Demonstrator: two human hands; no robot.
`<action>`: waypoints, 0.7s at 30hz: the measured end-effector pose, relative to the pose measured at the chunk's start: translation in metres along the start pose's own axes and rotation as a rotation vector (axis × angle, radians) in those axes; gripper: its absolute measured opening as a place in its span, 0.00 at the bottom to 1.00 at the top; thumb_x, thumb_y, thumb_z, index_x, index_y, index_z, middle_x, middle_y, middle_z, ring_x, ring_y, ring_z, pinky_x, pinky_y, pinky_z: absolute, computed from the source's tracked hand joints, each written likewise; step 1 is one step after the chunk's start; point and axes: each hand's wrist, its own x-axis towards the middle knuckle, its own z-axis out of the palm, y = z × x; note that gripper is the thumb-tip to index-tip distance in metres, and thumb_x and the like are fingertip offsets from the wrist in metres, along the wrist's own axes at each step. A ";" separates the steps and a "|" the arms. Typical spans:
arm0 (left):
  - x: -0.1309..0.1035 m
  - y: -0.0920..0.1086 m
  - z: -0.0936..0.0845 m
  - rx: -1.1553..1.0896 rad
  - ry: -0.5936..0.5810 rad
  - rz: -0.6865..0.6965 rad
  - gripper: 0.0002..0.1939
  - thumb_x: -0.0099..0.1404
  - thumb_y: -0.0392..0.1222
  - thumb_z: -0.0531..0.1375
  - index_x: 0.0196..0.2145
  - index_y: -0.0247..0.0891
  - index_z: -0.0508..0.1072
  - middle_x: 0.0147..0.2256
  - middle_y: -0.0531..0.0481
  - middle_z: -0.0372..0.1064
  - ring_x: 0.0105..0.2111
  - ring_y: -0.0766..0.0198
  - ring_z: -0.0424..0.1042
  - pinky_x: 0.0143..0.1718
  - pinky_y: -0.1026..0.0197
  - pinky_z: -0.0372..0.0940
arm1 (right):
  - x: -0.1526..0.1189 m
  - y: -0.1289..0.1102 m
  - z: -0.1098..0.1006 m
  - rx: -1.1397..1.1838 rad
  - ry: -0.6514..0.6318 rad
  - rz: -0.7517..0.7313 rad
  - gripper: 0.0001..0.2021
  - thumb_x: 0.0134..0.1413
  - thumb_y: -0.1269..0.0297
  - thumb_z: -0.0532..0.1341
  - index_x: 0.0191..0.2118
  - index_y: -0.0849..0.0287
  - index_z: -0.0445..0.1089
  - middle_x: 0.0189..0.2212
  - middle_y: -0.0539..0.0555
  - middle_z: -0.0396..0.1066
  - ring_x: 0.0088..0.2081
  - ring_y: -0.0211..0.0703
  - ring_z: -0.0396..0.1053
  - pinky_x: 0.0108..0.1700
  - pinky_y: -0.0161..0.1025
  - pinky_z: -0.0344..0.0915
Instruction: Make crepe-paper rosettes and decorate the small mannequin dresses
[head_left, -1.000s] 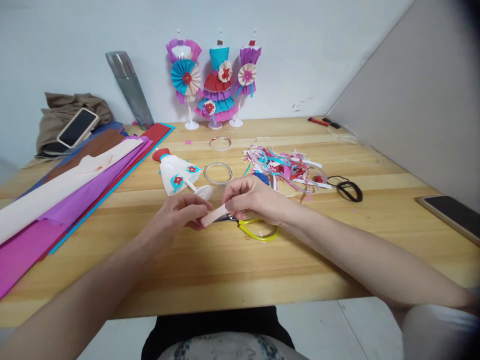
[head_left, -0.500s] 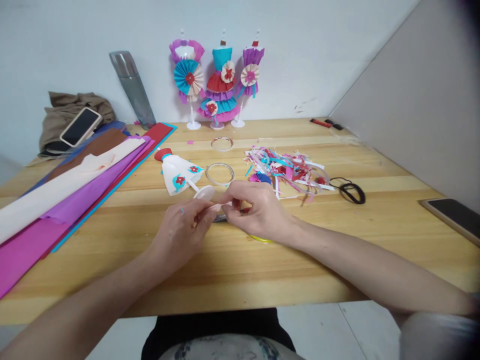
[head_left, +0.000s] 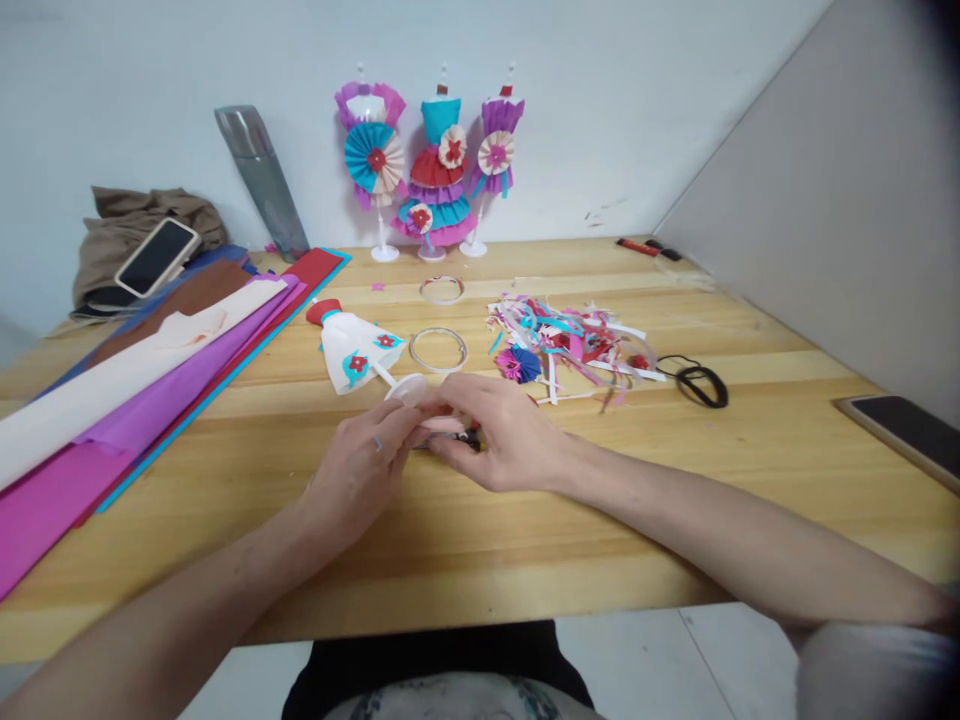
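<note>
Between the fingertips of both hands is a small pale pink piece of paper (head_left: 444, 426). My left hand (head_left: 361, 462) pinches its left end, thumb and forefinger pressed together. My right hand (head_left: 504, 432) curves over the paper from the other side, gripping it too. Something dark and shiny lies under the paper, mostly covered by my right hand. Just beyond my left hand a small dress stand (head_left: 346, 345) lies tipped over, in a white dress with red flowers; its round base almost touches my fingers. A thin ring (head_left: 439, 349) lies behind the hands.
Coloured paper sheets (head_left: 172, 335) cover the left side. Paper scraps (head_left: 570, 335) lie heaped at centre right, beside a black cord loop (head_left: 701, 383). Three dressed stands (head_left: 439, 170) and a bottle (head_left: 262, 180) line the wall. Phones lie at left (head_left: 157, 257) and right (head_left: 907, 428).
My right hand has tilted and shifted slightly left and down, its fingers closer to my left hand. The pink paper now shows wider. The yellow edge below my right hand is hidden.
</note>
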 end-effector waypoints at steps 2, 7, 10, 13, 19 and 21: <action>0.000 -0.001 -0.001 -0.017 -0.022 0.001 0.12 0.69 0.33 0.52 0.30 0.36 0.71 0.25 0.53 0.68 0.24 0.68 0.67 0.24 0.67 0.58 | 0.000 0.000 -0.001 0.007 -0.016 0.029 0.06 0.53 0.68 0.60 0.37 0.62 0.71 0.30 0.54 0.73 0.30 0.40 0.69 0.32 0.36 0.61; 0.005 -0.003 -0.008 -0.169 -0.128 0.054 0.12 0.69 0.32 0.53 0.29 0.35 0.70 0.23 0.56 0.60 0.22 0.71 0.60 0.23 0.68 0.54 | 0.006 0.004 -0.011 0.178 -0.149 0.205 0.07 0.53 0.64 0.65 0.29 0.62 0.71 0.22 0.48 0.68 0.24 0.34 0.62 0.27 0.32 0.53; 0.008 -0.003 -0.011 -0.240 -0.181 0.083 0.13 0.69 0.33 0.53 0.27 0.35 0.69 0.23 0.55 0.59 0.22 0.70 0.59 0.23 0.67 0.53 | 0.010 0.011 -0.014 0.400 -0.245 0.242 0.09 0.51 0.63 0.67 0.26 0.62 0.70 0.20 0.46 0.66 0.23 0.32 0.60 0.26 0.31 0.52; 0.009 -0.002 -0.012 -0.306 -0.217 0.040 0.15 0.69 0.35 0.53 0.24 0.36 0.67 0.21 0.55 0.59 0.22 0.70 0.58 0.22 0.66 0.53 | 0.013 0.017 -0.015 0.538 -0.321 0.269 0.11 0.49 0.60 0.67 0.26 0.62 0.70 0.20 0.46 0.66 0.23 0.32 0.61 0.25 0.31 0.54; 0.012 -0.004 -0.018 -0.468 -0.143 -0.241 0.16 0.66 0.40 0.54 0.20 0.37 0.66 0.17 0.56 0.61 0.19 0.70 0.60 0.21 0.67 0.56 | 0.016 0.022 -0.050 0.530 -0.179 0.405 0.09 0.52 0.62 0.62 0.36 0.62 0.72 0.23 0.48 0.70 0.25 0.36 0.67 0.27 0.33 0.61; 0.015 -0.005 -0.021 -0.548 -0.128 -0.282 0.17 0.66 0.40 0.54 0.20 0.37 0.66 0.16 0.56 0.62 0.18 0.71 0.61 0.21 0.67 0.57 | 0.016 0.021 -0.066 0.362 -0.224 0.387 0.06 0.51 0.64 0.62 0.32 0.61 0.72 0.22 0.48 0.69 0.23 0.35 0.66 0.25 0.32 0.59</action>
